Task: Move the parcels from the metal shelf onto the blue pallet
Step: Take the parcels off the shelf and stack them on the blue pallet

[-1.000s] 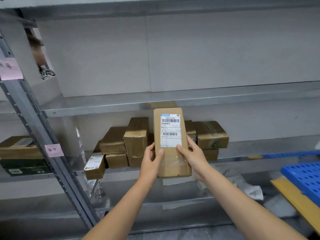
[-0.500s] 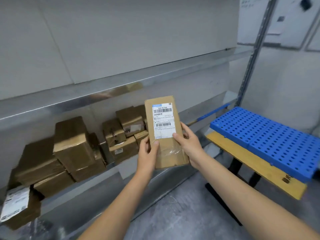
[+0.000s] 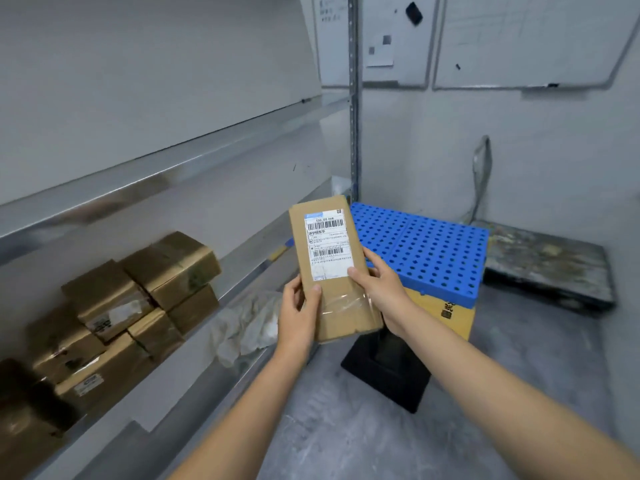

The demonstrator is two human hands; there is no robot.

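Shelf [image 3: 242, 268]: metal, off to the left of both hands. Its middle tier carries a stack [image 3: 138, 299] of brown taped parcels, well away from the fingers.

Pallet [image 3: 433, 251]: blue, perforated, nothing on it. It sits just beyond and to the right of the right fingertips, partly hidden behind the held parcel.

Parcel [image 3: 330, 285]: a flat, long cardboard box held upright in the air between shelf and pallet, face toward the camera. Its lower half is inside the grip and its upper half stands free above the thumbs.

Left hand [image 3: 298, 313]: grips the lower left edge, thumb flat on the front face and fingers wrapped behind, out of sight.

Right hand [image 3: 381, 289]: grips the right edge a little higher, thumb on the front and fingers [image 3: 372, 258] curled round the side.

Label [image 3: 329, 245]: white, barcoded, directly above both thumb tips; the right thumb touches its lower corner.

Tape [image 3: 346, 306]: a clear glossy band between and below the thumbs.

Handling, as judged: light, since thumbs and fingers alone carry it with no palm underneath. The board looks stiff, with no visible bowing or dents. The tape is probably slick, so bare cardboard on the long edges is the better hold. For laying it flat on the pallet, the two long edges suit best.
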